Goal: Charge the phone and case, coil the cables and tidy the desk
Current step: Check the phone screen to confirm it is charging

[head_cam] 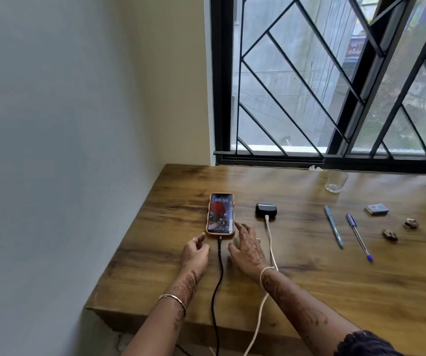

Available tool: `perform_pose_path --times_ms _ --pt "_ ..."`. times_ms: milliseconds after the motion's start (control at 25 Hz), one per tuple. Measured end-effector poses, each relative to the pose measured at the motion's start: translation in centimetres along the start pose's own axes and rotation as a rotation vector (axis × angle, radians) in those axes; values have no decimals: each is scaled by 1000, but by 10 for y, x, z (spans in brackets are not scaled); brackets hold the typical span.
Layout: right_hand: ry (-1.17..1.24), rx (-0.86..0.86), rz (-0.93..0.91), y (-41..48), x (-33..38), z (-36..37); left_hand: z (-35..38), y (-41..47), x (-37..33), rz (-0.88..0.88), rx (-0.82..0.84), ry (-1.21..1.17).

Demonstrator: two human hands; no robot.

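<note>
Head | L grip (195, 253) loose, R grip (248, 249) spread by phone (221, 214) | cables (221, 265) exit off-frame

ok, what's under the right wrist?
The white cable from the black case passes under the right hand at the wrist and reappears near the desk edge. The covered stretch can't be seen.

Left hand (196, 254), right hand (249, 249), fingers (241, 228) relaxed

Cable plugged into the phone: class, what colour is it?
The cable in the phone is black; the head view shows it best.
</note>
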State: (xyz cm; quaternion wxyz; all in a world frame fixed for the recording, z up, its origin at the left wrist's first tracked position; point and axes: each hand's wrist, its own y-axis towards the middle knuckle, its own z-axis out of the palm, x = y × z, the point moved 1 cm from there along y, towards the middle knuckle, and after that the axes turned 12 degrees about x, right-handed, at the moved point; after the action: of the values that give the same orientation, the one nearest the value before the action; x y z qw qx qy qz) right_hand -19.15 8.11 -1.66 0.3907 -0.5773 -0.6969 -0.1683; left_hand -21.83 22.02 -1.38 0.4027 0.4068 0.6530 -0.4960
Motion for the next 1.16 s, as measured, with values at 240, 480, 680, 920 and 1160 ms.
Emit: perform_pose_path --times_ms 240,480,680,920,1160 --pt "-15 40 57 36 -11 -16 1 38 -10 -56 -86 22" --pt "-36 52 129 62 -9 -21 -1 71 -22 -106 -88 138" --pt "62 10 170 75 -9 -24 1 91 -30 -116 6 325" --pt "176 -83 217 85 -10 -20 1 100 -31 -132 36 71" --pt "481 -155 162 79 -13 -10 -1 110 -22 -62 67 -113"
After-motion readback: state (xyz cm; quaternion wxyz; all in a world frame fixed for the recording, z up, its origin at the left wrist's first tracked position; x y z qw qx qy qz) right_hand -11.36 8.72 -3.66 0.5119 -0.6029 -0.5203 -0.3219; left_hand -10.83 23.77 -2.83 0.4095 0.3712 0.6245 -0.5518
